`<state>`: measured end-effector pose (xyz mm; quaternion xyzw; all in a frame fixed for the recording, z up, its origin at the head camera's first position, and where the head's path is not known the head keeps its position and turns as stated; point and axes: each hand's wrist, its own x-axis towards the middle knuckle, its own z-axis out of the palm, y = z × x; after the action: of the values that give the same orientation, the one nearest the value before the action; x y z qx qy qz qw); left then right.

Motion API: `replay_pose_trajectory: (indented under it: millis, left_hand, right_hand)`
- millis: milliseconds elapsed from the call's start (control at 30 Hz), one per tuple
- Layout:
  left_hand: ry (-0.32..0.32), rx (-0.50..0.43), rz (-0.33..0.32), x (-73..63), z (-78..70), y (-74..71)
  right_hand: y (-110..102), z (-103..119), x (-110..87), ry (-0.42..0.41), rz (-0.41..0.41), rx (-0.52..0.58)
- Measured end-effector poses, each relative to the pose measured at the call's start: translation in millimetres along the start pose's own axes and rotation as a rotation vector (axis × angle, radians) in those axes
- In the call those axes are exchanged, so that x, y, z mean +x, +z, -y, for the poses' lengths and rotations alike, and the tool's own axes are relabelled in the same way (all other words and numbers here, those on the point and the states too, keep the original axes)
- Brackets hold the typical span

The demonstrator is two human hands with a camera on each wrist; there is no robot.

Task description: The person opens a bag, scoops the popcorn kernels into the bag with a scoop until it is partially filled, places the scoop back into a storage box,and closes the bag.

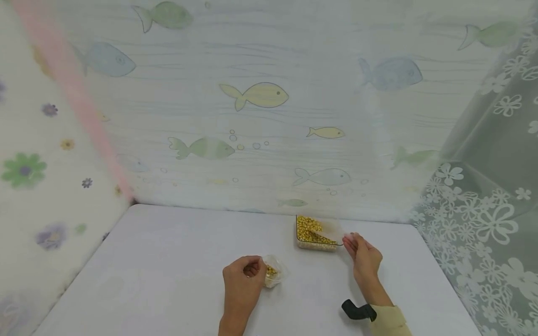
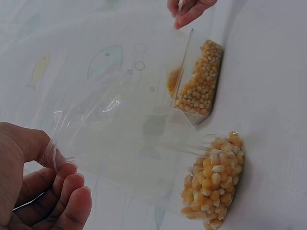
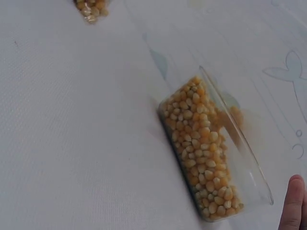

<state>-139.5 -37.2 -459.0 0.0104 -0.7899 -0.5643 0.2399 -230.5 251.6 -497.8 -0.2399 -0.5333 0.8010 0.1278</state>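
My left hand [image 1: 245,284] pinches the upper edge of a clear plastic bag [image 2: 120,143] between thumb and fingers. Yellow corn kernels [image 2: 211,179] fill the bottom of the bag, which sits low over the table. To the right and farther back stands a clear rectangular container [image 1: 317,247], partly filled with corn kernels [image 3: 196,153]. At its right edge, my right hand [image 1: 364,256] pinches a pale slender piece [image 2: 181,5] between the fingertips; what it is I cannot tell. Only fingertips [image 3: 293,203] of that hand show in the right wrist view.
The white table [image 1: 168,261] reaches back to a white curtain [image 1: 260,154] printed with fish. A flowered sheet [image 1: 42,196] hangs at the left, a sheer flowered one [image 1: 483,210] at the right. A black angled object [image 1: 357,310] is at the right wrist, by a beige sleeve [image 1: 388,319].
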Motion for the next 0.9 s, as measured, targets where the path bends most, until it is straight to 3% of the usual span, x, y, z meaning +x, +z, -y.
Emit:
replay_pose_trajectory:
  millis: [367,600,900]
  left_hand:
    - [-0.010,-0.001,0.008,0.6,0.3,-1.1]
    - [0.014,0.008,-0.002,0.8,0.9,-0.5]
    - [-0.001,0.016,0.008,0.7,0.0,0.2]
  right_hand:
    - [5,6,-7.6,0.006,-0.011,0.045]
    - [4,10,-10.7,0.116,0.036,0.184]
    - [3,15,-16.7,0.186,0.102,0.255]
